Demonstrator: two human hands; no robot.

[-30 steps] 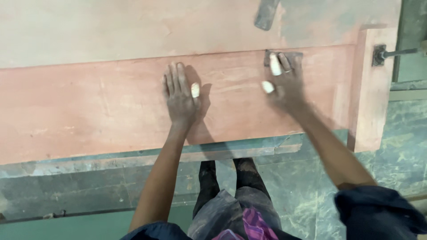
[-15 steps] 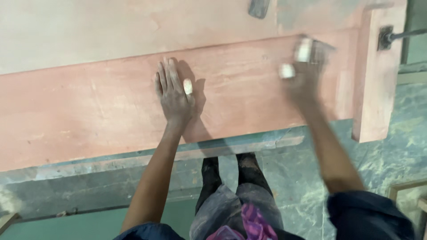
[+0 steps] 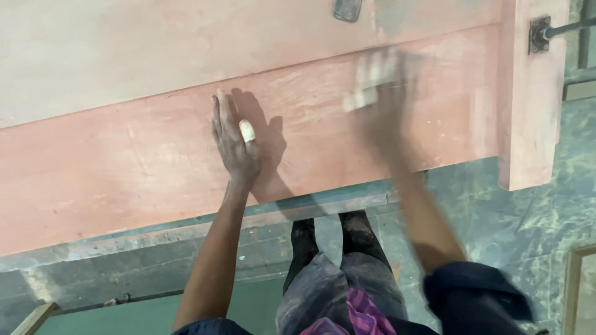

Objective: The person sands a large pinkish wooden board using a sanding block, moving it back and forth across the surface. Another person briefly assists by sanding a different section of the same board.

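Observation:
My left hand (image 3: 234, 146) lies flat, fingers together, on a long pinkish wooden board (image 3: 124, 167); one finger has white tape around it. My right hand (image 3: 382, 99) is further right on the same board, blurred by motion. White tape shows on its fingers, and it presses a thin grey abrasive sheet against the wood. The sheet is hard to make out in the blur.
A paler panel (image 3: 155, 49) adjoins the board above, with a dark tool (image 3: 347, 9) at its top edge. A pink upright piece (image 3: 534, 111) ends the board at the right, beside a metal fitting (image 3: 546, 31). My legs (image 3: 335, 273) stand on green marbled floor (image 3: 528, 217).
My right hand swept right along the board and has come back left, now blurred. My left hand has stayed in the same place.

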